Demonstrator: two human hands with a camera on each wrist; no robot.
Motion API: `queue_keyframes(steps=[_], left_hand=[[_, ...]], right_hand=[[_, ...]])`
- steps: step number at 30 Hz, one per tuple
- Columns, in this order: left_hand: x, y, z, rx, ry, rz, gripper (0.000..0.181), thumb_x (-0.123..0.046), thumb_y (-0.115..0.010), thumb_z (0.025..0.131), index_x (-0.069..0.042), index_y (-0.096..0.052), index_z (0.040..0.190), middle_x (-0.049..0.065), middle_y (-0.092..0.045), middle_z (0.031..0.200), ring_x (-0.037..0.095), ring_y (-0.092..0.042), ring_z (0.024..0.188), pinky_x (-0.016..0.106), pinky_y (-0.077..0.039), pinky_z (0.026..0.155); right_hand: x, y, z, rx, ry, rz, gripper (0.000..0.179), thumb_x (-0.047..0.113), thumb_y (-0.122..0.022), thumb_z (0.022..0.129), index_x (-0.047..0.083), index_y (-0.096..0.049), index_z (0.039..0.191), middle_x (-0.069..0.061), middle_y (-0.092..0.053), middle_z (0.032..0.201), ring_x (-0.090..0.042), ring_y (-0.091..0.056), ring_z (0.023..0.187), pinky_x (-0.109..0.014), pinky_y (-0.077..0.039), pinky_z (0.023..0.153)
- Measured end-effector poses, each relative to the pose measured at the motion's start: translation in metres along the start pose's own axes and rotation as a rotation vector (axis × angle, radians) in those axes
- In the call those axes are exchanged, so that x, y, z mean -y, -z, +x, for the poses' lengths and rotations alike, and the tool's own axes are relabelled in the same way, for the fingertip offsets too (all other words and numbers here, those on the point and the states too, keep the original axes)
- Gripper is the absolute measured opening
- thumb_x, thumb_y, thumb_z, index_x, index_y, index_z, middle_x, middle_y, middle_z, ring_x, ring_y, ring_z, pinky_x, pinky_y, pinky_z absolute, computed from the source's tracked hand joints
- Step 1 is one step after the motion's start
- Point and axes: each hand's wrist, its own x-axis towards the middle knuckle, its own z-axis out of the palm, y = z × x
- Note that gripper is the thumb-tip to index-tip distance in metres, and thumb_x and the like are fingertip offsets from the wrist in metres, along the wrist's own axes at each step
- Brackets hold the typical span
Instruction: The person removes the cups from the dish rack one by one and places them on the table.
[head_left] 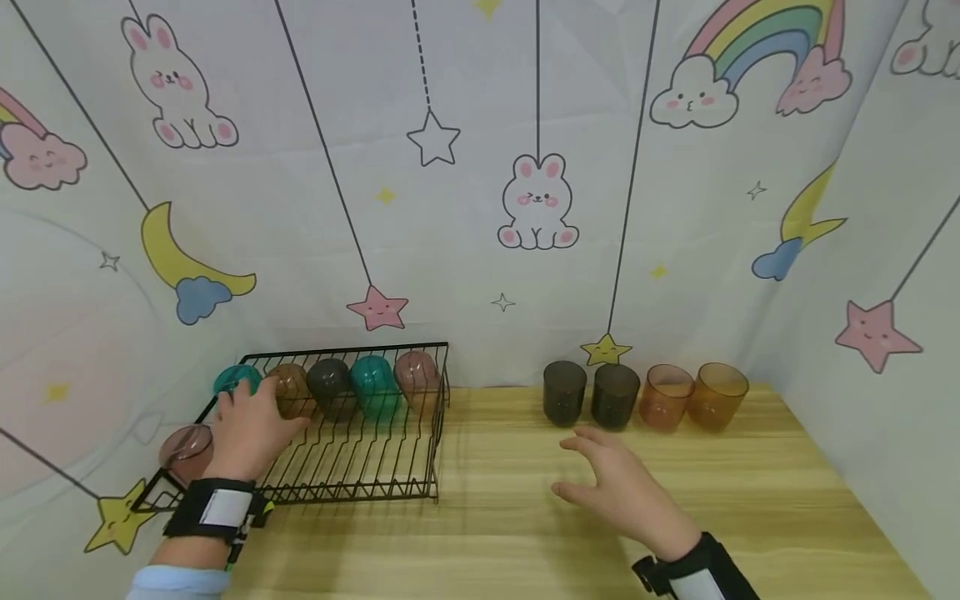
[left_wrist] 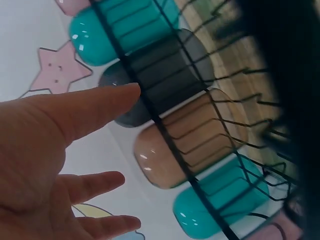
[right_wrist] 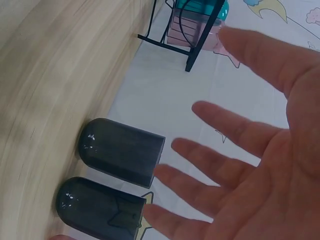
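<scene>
Lower left, the left hand spreads over upside-down tumblers, seemingly kept apart by the wire rack for draining; lower right, the right hand spreads, empty, near upright smoky tumblers, apparently steady on the wooden tabletop.

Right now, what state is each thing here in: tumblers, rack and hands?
Black wire rack: loaded with tumblers.
Left teal tumbler: racked, inverted.
Brown tumbler: racked, inverted.
Gray tumbler: racked, inverted.
Right teal tumbler: racked, inverted.
Back pink tumbler: racked, inverted.
Front pink tumbler: orientation unclear.
Left charcoal tumbler: upright.
Right charcoal tumbler: upright.
Pinkish-orange tumbler: upright.
Amber tumbler: upright.
Left hand: spread, tumbler contact unclear.
Right hand: spread, holding nothing.
</scene>
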Motion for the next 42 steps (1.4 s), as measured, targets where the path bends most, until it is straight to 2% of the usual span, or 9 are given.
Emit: queue_keyframes(steps=[4,7,11,16,20,26,33,38,42], left_hand=[[0.011,-0.007,0.002,-0.024,0.017,0.054,0.084,-0.034,-0.077,0.071,0.007,-0.039,0.134,0.044,-0.025,0.134,0.067,-0.018,0.122,0.079,-0.020,0.087],[0.020,-0.011,0.003,-0.030,0.014,0.090,0.082,-0.029,-0.078,0.070,0.008,-0.040,0.132,0.045,-0.022,0.135,0.070,-0.014,0.122,0.081,-0.018,0.085],[0.028,-0.013,0.002,0.005,0.021,0.120,0.082,-0.028,-0.078,0.070,0.010,-0.039,0.130,0.048,-0.015,0.137,0.073,-0.007,0.121,0.084,-0.014,0.085],[0.032,-0.009,0.000,0.065,0.032,0.126,0.077,-0.030,-0.078,0.069,0.011,-0.043,0.124,0.051,-0.017,0.132,0.075,-0.005,0.118,0.083,-0.012,0.086],[0.034,-0.009,0.000,0.098,0.067,0.155,0.070,-0.027,-0.077,0.068,0.012,-0.048,0.118,0.052,-0.022,0.127,0.075,-0.008,0.117,0.084,-0.013,0.084],[0.039,-0.010,-0.002,0.148,0.173,0.248,0.053,-0.023,-0.069,0.076,0.013,-0.051,0.110,0.055,-0.024,0.121,0.074,-0.010,0.116,0.081,-0.024,0.071],[0.048,-0.001,0.000,0.188,0.260,0.210,0.043,-0.016,-0.056,0.084,0.018,-0.050,0.110,0.057,-0.020,0.121,0.077,-0.013,0.111,0.084,-0.024,0.075],[0.055,0.000,0.000,0.183,0.261,0.226,0.035,-0.013,-0.050,0.089,0.018,-0.054,0.107,0.056,-0.023,0.116,0.076,-0.019,0.107,0.082,-0.029,0.074],[0.046,0.000,-0.004,0.139,0.234,0.238,0.027,-0.009,-0.049,0.089,0.014,-0.056,0.100,0.051,-0.032,0.105,0.071,-0.029,0.098,0.077,-0.034,0.068]], right_hand=[[0.003,0.001,-0.002,0.070,0.010,0.044,0.061,0.058,-0.067,0.076,0.021,-0.059,0.124,-0.007,-0.049,0.138,-0.028,-0.046,0.127,-0.048,-0.040,0.102],[0.004,0.002,-0.003,0.079,0.008,0.059,0.059,0.058,-0.067,0.076,0.022,-0.059,0.123,-0.005,-0.050,0.137,-0.027,-0.046,0.127,-0.048,-0.041,0.102],[0.004,0.001,-0.004,0.086,0.014,0.081,0.057,0.059,-0.066,0.077,0.023,-0.059,0.121,-0.005,-0.051,0.135,-0.026,-0.047,0.127,-0.047,-0.041,0.102],[0.002,-0.002,-0.004,0.115,0.035,0.111,0.059,0.062,-0.063,0.077,0.023,-0.060,0.121,-0.004,-0.052,0.134,-0.025,-0.047,0.126,-0.046,-0.042,0.101],[0.002,-0.004,-0.005,0.115,0.048,0.110,0.062,0.066,-0.060,0.077,0.024,-0.059,0.122,0.000,-0.053,0.134,-0.021,-0.048,0.126,-0.044,-0.043,0.101],[0.004,-0.005,-0.005,0.110,0.051,0.113,0.061,0.066,-0.060,0.077,0.025,-0.059,0.122,0.002,-0.054,0.132,-0.018,-0.049,0.125,-0.042,-0.042,0.102],[0.005,-0.003,-0.007,0.109,0.054,0.120,0.057,0.062,-0.062,0.078,0.025,-0.059,0.121,0.004,-0.056,0.129,-0.017,-0.050,0.123,-0.041,-0.044,0.101],[0.004,-0.002,-0.008,0.102,0.065,0.127,0.056,0.061,-0.062,0.079,0.025,-0.059,0.121,0.006,-0.057,0.128,-0.016,-0.051,0.122,-0.040,-0.044,0.100],[0.004,-0.001,-0.009,0.103,0.065,0.131,0.057,0.062,-0.062,0.078,0.024,-0.060,0.121,0.006,-0.057,0.127,-0.017,-0.052,0.122,-0.041,-0.045,0.099]])
